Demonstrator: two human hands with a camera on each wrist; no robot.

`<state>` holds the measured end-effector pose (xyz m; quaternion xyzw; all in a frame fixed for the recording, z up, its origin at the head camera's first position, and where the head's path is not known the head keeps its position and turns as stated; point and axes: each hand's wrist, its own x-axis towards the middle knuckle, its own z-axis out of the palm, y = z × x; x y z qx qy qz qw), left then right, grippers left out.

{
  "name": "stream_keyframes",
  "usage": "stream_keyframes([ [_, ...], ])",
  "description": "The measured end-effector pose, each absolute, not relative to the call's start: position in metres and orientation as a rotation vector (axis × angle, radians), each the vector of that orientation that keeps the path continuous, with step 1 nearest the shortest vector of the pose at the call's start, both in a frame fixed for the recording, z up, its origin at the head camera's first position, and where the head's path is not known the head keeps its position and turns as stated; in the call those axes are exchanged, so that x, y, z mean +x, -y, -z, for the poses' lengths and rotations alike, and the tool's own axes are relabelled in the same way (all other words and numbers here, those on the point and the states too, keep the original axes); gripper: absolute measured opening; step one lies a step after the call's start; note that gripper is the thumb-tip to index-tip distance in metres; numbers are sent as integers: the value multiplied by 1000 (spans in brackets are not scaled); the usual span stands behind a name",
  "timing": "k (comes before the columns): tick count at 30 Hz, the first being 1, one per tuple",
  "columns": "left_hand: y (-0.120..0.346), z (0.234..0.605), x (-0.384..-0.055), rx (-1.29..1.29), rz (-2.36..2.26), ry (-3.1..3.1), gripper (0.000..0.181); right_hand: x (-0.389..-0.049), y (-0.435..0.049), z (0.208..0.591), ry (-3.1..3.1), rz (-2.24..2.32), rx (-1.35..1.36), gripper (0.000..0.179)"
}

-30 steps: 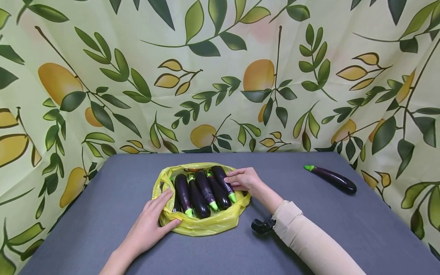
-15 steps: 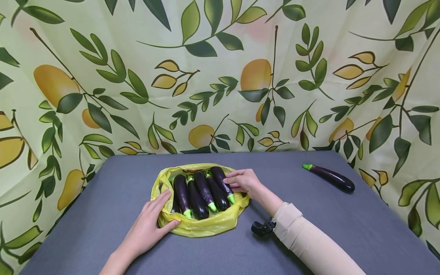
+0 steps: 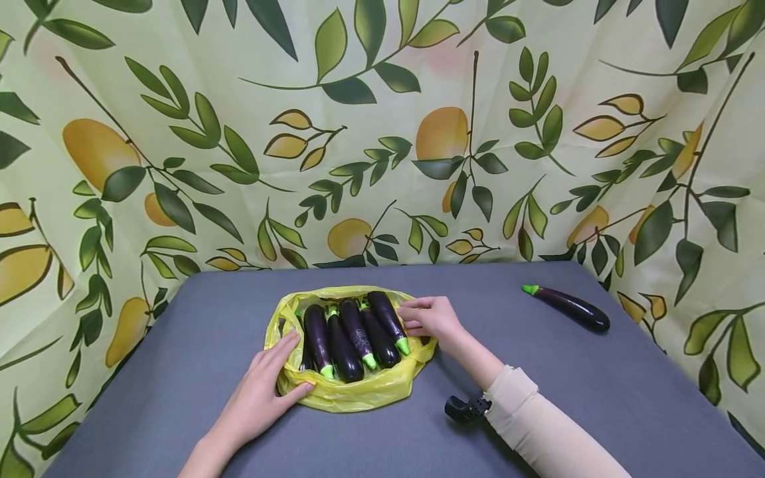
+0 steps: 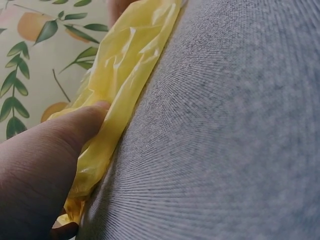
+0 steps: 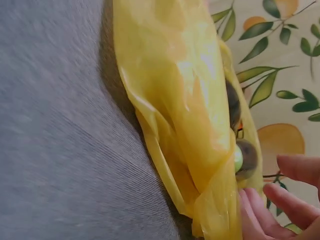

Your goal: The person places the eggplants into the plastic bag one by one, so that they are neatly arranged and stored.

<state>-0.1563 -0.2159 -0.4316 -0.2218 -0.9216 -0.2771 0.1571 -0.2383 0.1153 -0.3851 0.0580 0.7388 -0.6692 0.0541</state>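
A yellow plastic bag (image 3: 376, 397) with its mouth spread wide holds several dark purple eggplants (image 3: 318, 335) with green stem ends, lying side by side. My left hand (image 3: 259, 388) rests on the bag's left side, fingers fairly straight along the rim and thumb on the front edge. In the left wrist view that thumb (image 4: 75, 127) presses the yellow plastic. My right hand (image 3: 435, 318) is at the bag's right rim, just beside the rightmost eggplant (image 3: 387, 318). The right wrist view shows its fingers (image 5: 292, 205) spread apart with nothing between them.
A single eggplant (image 3: 566, 308) lies on the grey tabletop (image 3: 490, 285) at the right, its green end toward the back. A black device (image 3: 466, 409) is strapped at my right wrist. Behind the table hangs a leaf-patterned cloth (image 3: 382, 79).
My right hand has drawn slightly right, its fingertips coming off the rightmost eggplant. My left hand, the bag and the eggplants stay as they were; the head view shifts a little.
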Motion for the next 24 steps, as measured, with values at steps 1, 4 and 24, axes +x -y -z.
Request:
stream_keyframes([
  [1, 216, 432, -156, -632, 795, 2642, 84, -234, -118, 384, -2276, 2044, 167, 21],
  [4, 216, 433, -156, -624, 803, 2652, 84, -221, -128, 381, -2344, 2091, 155, 20],
  [24, 216, 432, -158, -632, 801, 2651, 84, -175, -223, 364, -2157, 2337, 428, 16],
])
